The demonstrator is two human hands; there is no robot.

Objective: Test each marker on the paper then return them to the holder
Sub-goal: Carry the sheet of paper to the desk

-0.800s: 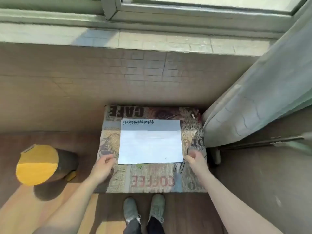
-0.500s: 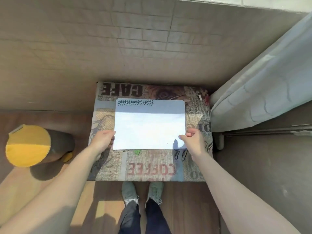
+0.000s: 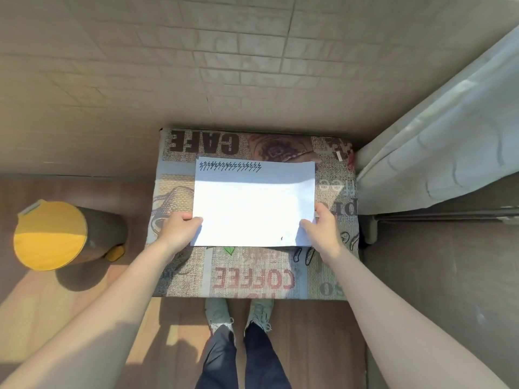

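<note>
A white sheet of paper (image 3: 250, 209) lies on a small table covered with a coffee-print cloth (image 3: 252, 276). A row of dark zigzag marks runs along its far left edge, and one tiny mark sits near the front right. My left hand (image 3: 179, 230) pinches the paper's left edge with the thumb on top. My right hand (image 3: 323, 228) holds the right front corner, thumb on the sheet. No marker or holder is in sight.
A dark bin with a yellow lid (image 3: 50, 234) stands on the wooden floor to the left. A grey curtain (image 3: 438, 153) hangs at the right beside the table. A tiled wall (image 3: 224, 66) rises behind. My shoes (image 3: 238, 313) are below the table's front edge.
Both hands moved from the cloth beside the sheet onto its side edges and took hold. The camera tilted down and closer, so the window has left the view.
</note>
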